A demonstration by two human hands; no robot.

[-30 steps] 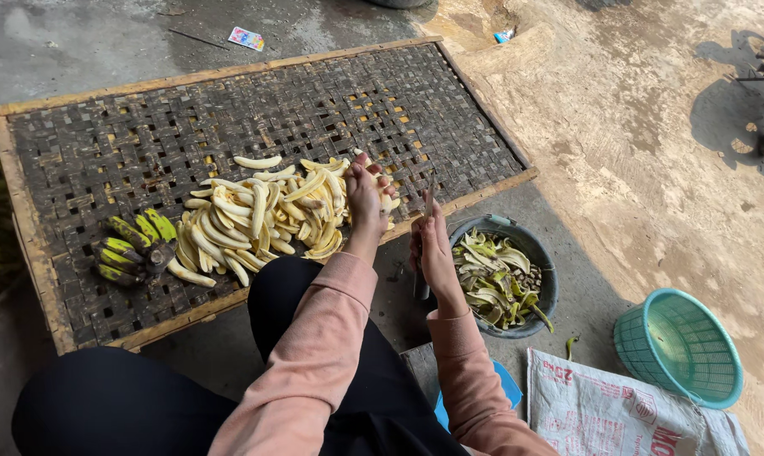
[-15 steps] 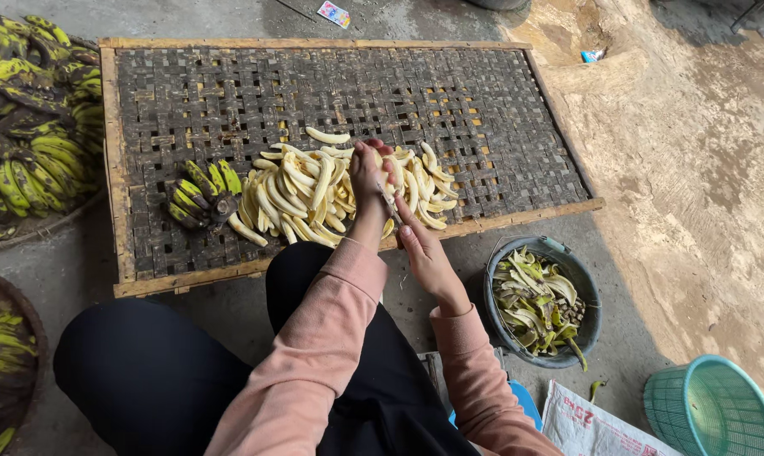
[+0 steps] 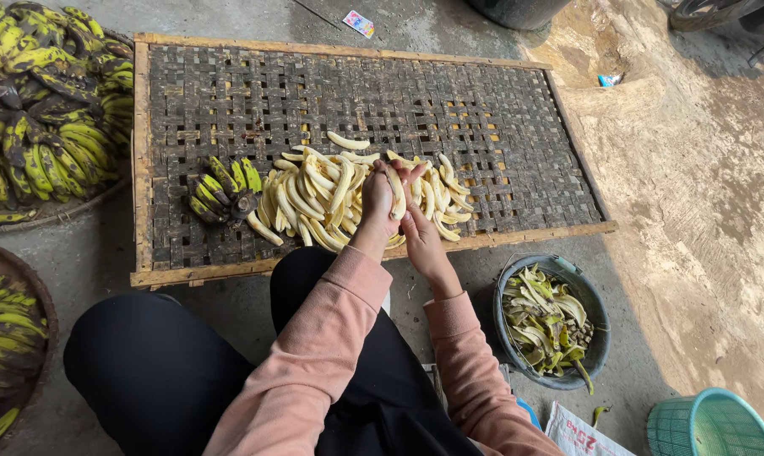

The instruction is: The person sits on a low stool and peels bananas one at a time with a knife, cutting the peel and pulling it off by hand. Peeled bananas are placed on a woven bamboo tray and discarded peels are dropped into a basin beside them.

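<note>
The head camera looked down on a person seated on the ground in black trousers and pink sleeves, both hands raised over a woven drying rack [image 3: 230, 93] framed in wood. The left hand [image 3: 378, 201] was curled around a peeled banana [image 3: 396, 187], its fingers closed about the pale fruit, which stood nearly upright just above the heap. The right hand [image 3: 420, 236] sat directly below and against the left; whether it gripped anything could not be told, since the left hand covered its fingertips. Under both lay a pile of peeled bananas [image 3: 314, 198], spread across the near middle of the rack. Just left of that pile rested a small bunch of unpeeled bananas [image 3: 221, 187], green-yellow and blackened. A dark round basin of peels [image 3: 551, 325] stood on the ground by the right elbow, near the rack's front edge. Two baskets of unpeeled bananas [image 3: 44, 127] were at the far left, and a teal plastic basket [image 3: 709, 426] sat at the lower right corner.
</note>
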